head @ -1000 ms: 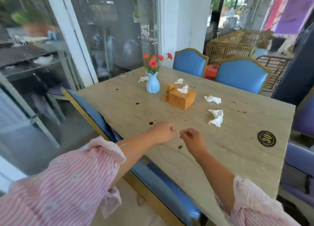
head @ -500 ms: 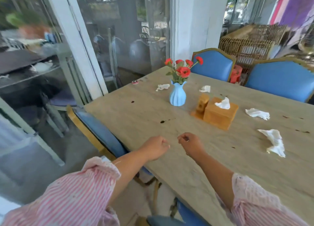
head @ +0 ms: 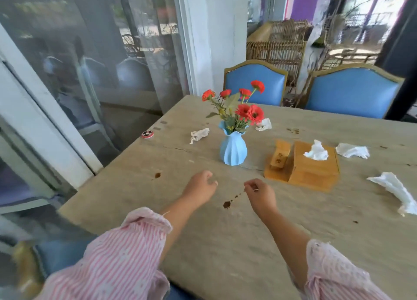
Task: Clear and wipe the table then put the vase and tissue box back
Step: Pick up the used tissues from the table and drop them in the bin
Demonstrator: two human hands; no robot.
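Barely begun: vase (head: 233,149), tissue box (head: 314,166), crumpled tissues (head: 394,190), stains (head: 226,204) all on bench (head: 225,243), nothing wiped. L hand (head: 199,188) fingers loosely curled, empty; R hand (head: 260,192) curled, can't tell if holding anything.

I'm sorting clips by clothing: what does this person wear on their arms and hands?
Both arms have loose pink-and-white striped sleeves, the left sleeve and right sleeve ending in gathered, frilly cuffs around the elbow. The forearms are bare, and the left hand and right hand show no gloves, watch or bracelet.
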